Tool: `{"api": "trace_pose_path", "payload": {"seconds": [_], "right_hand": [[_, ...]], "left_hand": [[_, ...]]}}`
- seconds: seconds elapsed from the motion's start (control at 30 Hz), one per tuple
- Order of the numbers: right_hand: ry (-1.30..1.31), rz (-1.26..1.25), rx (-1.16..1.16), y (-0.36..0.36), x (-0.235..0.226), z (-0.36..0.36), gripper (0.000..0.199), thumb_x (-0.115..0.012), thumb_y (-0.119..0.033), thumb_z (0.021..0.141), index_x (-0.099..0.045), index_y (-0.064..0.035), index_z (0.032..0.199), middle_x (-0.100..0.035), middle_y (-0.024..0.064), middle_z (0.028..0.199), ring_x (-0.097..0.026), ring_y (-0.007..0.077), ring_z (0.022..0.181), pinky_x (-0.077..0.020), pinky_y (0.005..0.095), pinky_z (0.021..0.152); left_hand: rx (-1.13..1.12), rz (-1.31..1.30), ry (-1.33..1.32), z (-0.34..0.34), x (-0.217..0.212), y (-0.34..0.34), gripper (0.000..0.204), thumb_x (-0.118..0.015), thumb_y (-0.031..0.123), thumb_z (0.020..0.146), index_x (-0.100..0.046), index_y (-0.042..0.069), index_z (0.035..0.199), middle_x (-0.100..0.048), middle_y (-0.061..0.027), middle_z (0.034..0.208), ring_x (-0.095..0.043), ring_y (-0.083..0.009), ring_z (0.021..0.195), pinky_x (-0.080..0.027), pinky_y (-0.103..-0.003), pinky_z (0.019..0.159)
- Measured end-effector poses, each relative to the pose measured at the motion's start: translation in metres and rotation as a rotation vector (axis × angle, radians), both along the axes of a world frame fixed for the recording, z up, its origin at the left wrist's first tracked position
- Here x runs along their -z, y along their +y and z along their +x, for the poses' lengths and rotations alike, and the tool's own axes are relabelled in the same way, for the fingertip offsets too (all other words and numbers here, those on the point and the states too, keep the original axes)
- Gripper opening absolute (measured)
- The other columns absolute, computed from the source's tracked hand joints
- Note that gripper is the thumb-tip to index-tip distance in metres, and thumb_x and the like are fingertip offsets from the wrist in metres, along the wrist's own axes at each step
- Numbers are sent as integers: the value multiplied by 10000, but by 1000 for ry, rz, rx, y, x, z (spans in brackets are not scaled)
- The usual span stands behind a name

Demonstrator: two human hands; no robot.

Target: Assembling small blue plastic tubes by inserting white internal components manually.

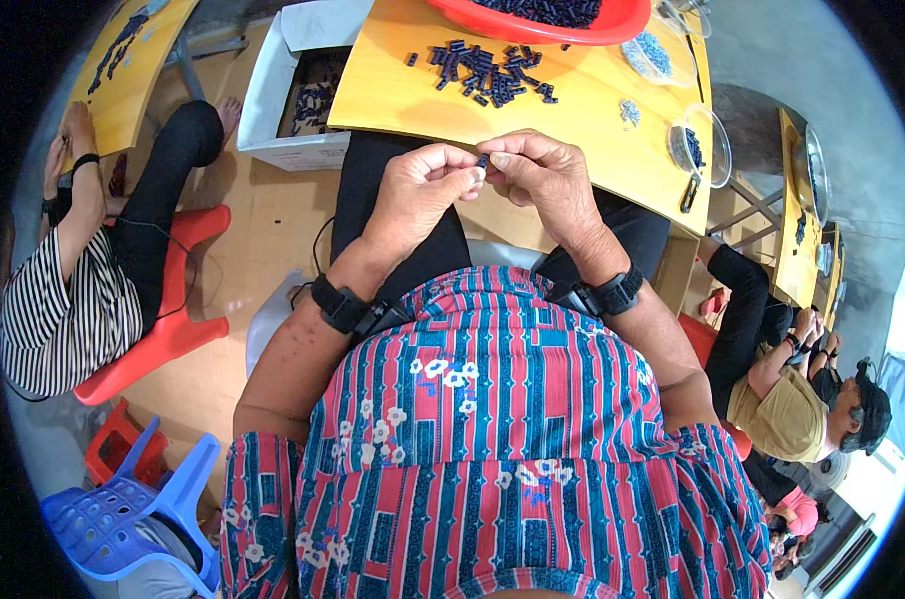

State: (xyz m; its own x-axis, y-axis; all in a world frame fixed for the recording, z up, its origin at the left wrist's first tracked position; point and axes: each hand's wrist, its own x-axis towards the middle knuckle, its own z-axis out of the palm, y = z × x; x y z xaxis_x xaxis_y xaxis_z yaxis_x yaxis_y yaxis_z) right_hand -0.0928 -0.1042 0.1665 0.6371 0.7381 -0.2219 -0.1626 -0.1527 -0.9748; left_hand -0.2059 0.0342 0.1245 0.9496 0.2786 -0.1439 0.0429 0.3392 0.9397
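Note:
My left hand (425, 190) and my right hand (542, 180) meet just off the near edge of the yellow table (393, 108), above my lap. Between their fingertips is a small dark plastic piece (483, 161), pinched from both sides and mostly covered by the fingers. Its exact kind is too small to make out. On the table beyond my hands lies a loose pile of similar small dark blue-black pieces (484, 72). To the right of it sits a little heap of tiny pale metallic parts (629, 112).
A red basin (562, 28) of dark pieces stands at the back. Right of it are a clear tub of small bluish-silver parts (656, 55), another clear tub (720, 150) and a black-handled tool (689, 194). A white box (291, 140) adjoins the table's left. Co-workers sit on both sides.

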Motion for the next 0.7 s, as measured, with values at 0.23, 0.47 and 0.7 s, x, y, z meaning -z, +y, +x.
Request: {"api": "trace_pose_path", "payload": {"seconds": [0.23,0.47,0.7], "right_hand": [[50,-25,14,0,-1,1,142,-612,-41,871,-674,49,962,-636,68,893,-646,134,783,-530,239,707],[-208,22,33,-5,9,6,110,-621,3,842,-691,29,923,-621,71,878,-635,128,749,-531,237,677],[60,-36,195,-15,15,25,132,-615,-55,868,-677,-7,975,-646,48,789,-604,88,653,-486,206,539]], "left_hand": [[13,-4,23,2,-3,0,116,-609,85,895,-619,-6,967,-635,-35,871,-599,-86,777,-513,-240,738],[64,259,-22,18,-4,5,70,-622,43,862,-617,-11,906,-630,-12,837,-586,-79,752,-483,-227,680],[-33,800,-143,53,-11,6,77,-702,61,747,-673,26,810,-636,-65,759,-583,-142,672,-474,-274,636]]}}
